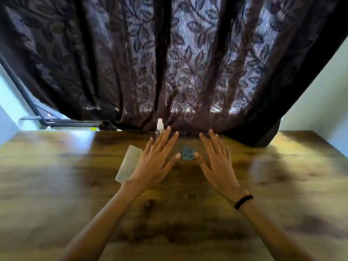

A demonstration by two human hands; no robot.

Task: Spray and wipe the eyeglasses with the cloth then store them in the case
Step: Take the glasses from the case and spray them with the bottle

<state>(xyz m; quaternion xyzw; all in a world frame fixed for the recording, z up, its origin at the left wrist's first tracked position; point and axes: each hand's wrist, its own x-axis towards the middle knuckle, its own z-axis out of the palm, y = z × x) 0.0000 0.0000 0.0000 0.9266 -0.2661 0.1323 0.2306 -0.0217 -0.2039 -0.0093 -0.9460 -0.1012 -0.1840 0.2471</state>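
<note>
A crumpled blue-grey cloth (pixel 188 155) lies on the wooden table (pixel 56 185) between my two thumbs. My left hand (pixel 156 159) hovers flat with fingers spread, holding nothing. My right hand (pixel 216 162) is spread the same way, with a black band on its wrist. A pale closed case (pixel 128 163) lies just left of my left hand, partly under its wrist. A small white spray bottle (pixel 159 125) stands at the table's far edge, beyond my left fingertips. I cannot see the eyeglasses; the frame is blurred.
A dark leaf-patterned curtain (pixel 178 63) hangs behind the table's far edge and drapes onto its right corner. A dark metal frame (pixel 56 122) stands at the back left. Pale walls flank both sides.
</note>
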